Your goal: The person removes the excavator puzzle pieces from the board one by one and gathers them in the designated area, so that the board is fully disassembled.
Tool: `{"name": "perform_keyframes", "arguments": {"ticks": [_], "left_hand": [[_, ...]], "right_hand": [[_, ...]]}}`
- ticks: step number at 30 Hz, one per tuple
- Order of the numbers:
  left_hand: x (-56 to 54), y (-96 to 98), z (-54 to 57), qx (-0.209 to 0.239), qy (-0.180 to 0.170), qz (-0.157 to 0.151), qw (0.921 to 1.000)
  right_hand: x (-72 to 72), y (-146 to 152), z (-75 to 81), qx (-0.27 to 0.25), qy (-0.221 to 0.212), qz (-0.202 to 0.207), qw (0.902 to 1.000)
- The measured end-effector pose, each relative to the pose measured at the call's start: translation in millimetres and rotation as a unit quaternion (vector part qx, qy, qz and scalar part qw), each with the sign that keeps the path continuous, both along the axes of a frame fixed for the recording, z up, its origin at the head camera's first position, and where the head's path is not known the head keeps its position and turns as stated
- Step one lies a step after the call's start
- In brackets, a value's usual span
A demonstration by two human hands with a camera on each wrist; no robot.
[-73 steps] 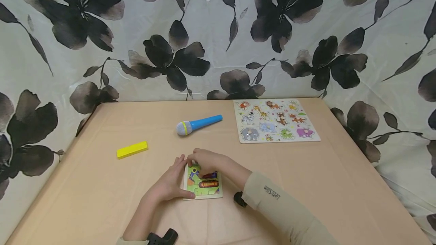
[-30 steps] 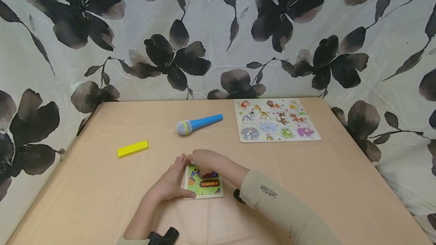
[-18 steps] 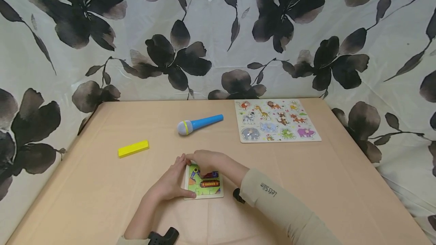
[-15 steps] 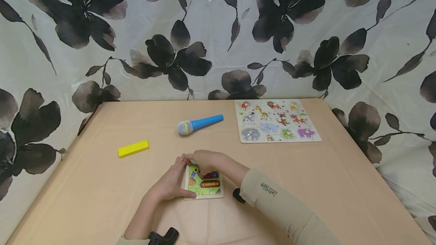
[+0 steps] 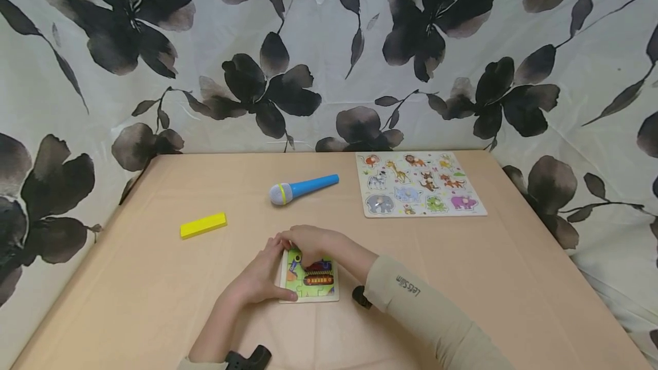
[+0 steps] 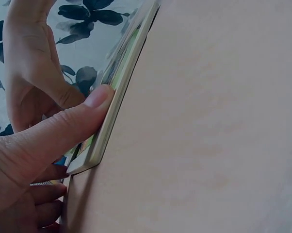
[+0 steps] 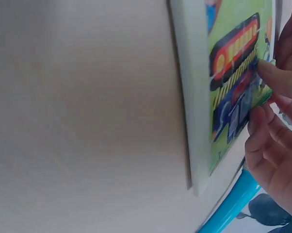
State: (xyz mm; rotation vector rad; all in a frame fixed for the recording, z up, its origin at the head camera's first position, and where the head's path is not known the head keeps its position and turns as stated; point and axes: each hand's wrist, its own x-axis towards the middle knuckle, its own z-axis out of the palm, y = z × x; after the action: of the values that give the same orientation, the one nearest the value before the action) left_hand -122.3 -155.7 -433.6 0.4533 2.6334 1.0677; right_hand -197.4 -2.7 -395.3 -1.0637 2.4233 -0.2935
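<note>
A small jigsaw puzzle (image 5: 320,290) with a green picture of a digger lies in a pale frame on the table. My left hand (image 5: 257,278) grips it along the left side, thumb on the near edge, as the left wrist view also shows. My right hand (image 5: 313,244) reaches over the puzzle's far left part, its fingers bent down onto it. In the right wrist view, the thumb and fingers of the right hand (image 7: 277,145) pinch a green-edged puzzle piece (image 7: 266,96) that tilts up from the picture. The fingers hide part of that corner.
Beyond the puzzle lies a blue toy microphone (image 5: 308,185) with a grey head. A yellow block (image 5: 203,225) sits to the left. At the back right is a white animal puzzle board (image 5: 421,210). A floral cloth (image 5: 329,27) hangs behind the table (image 5: 128,301).
The head view has shifted slightly. Both hands stay at the puzzle with only tiny finger movement at its far left corner.
</note>
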Motion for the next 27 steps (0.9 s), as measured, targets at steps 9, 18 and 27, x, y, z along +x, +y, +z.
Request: {"name": "perform_keyframes", "arguments": {"ticks": [9, 18, 27], "left_hand": [[1.2, 0.5, -0.4, -0.009, 0.002, 0.006, 0.9999], [-2.5, 4.3, 0.1, -0.035, 0.006, 0.011, 0.9993], [-11.4, 7.1, 4.8, -0.054, 0.000, 0.015, 0.9984]], "right_hand": [[-7.4, 8, -10.5, -0.058, -0.004, -0.018, 0.9981], [-8.6, 13, -9.9, -0.089, 0.004, -0.022, 0.9957], [-11.8, 27, -9.0, -0.107, -0.006, -0.032, 0.9938]]}}
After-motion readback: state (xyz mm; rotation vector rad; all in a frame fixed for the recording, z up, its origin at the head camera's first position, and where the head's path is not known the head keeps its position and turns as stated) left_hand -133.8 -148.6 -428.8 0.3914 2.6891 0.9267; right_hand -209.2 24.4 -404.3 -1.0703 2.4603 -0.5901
